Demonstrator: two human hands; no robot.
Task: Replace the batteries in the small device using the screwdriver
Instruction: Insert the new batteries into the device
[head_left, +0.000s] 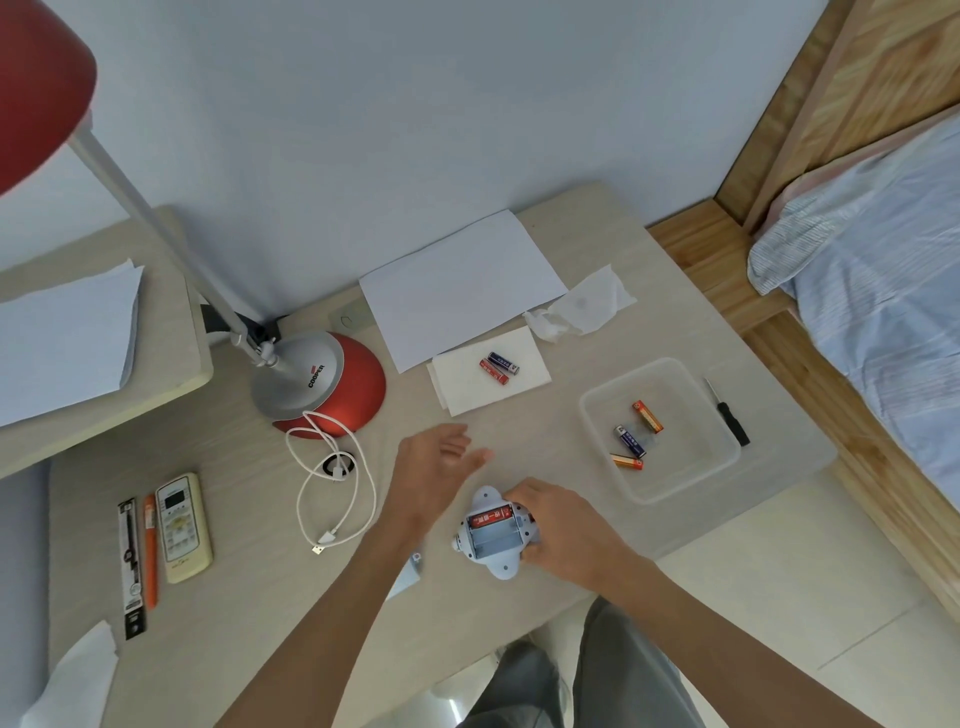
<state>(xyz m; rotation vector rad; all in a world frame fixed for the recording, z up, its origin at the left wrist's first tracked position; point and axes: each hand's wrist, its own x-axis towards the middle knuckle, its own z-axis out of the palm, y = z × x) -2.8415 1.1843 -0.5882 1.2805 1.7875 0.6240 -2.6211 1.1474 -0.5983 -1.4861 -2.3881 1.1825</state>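
Nearest the camera are the person's two forearms, reaching over the near edge of the desk (249, 545). The right hand (558, 525) grips the small device (491, 535) at its right side, holding it on the desk close to the front edge. The left hand (434, 467) hovers just beyond and left of the device with its fingers spread wide, holding nothing. The device is a pale blue-white piece with rounded lobes, lying back-up with its battery bay uncovered; one red battery (491, 518) sits in the far slot and the rest of the bay shows bare grey plastic. Two loose batteries (498, 367), one red and one dark blue, lie side by side on a small white sheet (488, 387) further back. To the right stands a clear plastic tray (670, 478), and in it are three batteries (631, 440): two orange and one dark blue, lying apart from each other. Just beside the tray's right wall lies one black-handled screwdriver (727, 413). A small pale piece (410, 574) peeks out from under the left forearm; I cannot tell what it is. Elsewhere there is one red-based lamp (324, 384), one coiled white cable (335, 488), one remote control (183, 527), one orange pen (150, 551), a larger sheet of paper (460, 288) and a crumpled tissue (582, 306).
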